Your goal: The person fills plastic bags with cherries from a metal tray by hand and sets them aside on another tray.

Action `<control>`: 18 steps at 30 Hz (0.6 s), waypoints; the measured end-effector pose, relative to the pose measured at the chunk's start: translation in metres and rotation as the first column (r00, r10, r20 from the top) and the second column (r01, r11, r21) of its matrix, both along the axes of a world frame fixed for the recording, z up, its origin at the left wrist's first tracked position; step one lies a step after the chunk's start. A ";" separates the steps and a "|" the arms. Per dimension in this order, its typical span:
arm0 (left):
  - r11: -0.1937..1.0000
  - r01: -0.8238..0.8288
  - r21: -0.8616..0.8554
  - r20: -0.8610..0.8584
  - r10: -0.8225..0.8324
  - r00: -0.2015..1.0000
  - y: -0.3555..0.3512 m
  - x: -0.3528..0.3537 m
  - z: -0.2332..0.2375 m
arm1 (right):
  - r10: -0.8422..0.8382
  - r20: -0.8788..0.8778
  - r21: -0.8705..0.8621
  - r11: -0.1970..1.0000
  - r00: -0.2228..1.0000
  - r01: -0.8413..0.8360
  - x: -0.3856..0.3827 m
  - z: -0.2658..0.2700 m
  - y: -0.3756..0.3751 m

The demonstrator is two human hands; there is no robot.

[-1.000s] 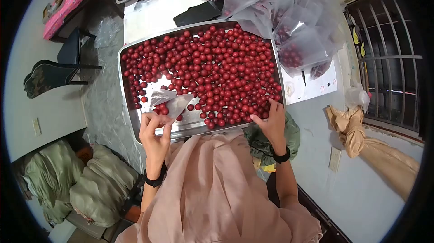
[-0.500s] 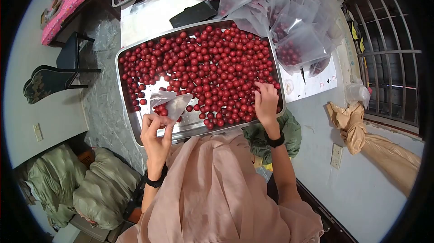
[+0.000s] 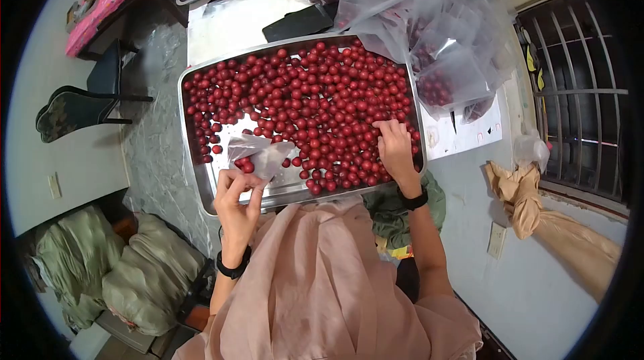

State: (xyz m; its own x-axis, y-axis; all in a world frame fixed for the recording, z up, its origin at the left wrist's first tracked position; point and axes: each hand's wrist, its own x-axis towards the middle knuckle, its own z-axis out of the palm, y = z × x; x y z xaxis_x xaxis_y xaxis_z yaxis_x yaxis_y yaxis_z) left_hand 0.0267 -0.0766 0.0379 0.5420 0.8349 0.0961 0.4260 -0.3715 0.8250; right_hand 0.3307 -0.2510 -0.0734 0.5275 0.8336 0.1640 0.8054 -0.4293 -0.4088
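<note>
Head view: clear bag (image 3: 261, 152), a few red fruits inside, pinched at its mouth by left hand (image 3: 235, 196) over near-left corner of steel tray (image 3: 295, 187); right hand (image 3: 396, 149) palm-down on loose red fruits (image 3: 308, 98) at tray's near right, fingers curled, grip not discernible; filled bags (image 3: 443, 72) heaped beyond tray's far right.

There is just one camera. It sits on the person's head and looks down and a bit forward, close above the tray (image 3: 290, 186) on the worktop (image 3: 228, 25). The left hand (image 3: 235, 194) and right hand (image 3: 396, 149) show low in the round, bent picture.
</note>
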 end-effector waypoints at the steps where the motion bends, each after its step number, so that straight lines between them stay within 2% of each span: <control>1: 1.000 -0.015 -0.018 0.009 0.015 1.000 0.000 0.001 0.001 | 0.041 0.029 -0.002 0.999 0.999 -0.041 0.004 0.001 0.001; 3: 1.000 -0.012 -0.003 0.014 0.012 1.000 -0.001 0.000 0.002 | 0.089 0.055 0.000 0.996 0.994 -0.089 0.009 0.004 0.003; 9: 1.000 0.006 0.010 0.002 -0.006 1.000 -0.002 -0.005 -0.003 | 0.100 0.042 -0.184 0.979 0.994 -0.091 0.019 0.005 0.003; 14: 1.000 0.012 0.018 0.003 -0.012 1.000 -0.004 -0.005 -0.005 | 0.099 -0.040 -0.182 0.978 0.994 -0.105 0.028 0.006 0.000; 18: 1.000 0.012 0.022 -0.005 -0.012 1.000 -0.004 -0.006 -0.006 | 0.112 -0.104 -0.110 0.986 0.988 -0.124 0.029 0.012 0.001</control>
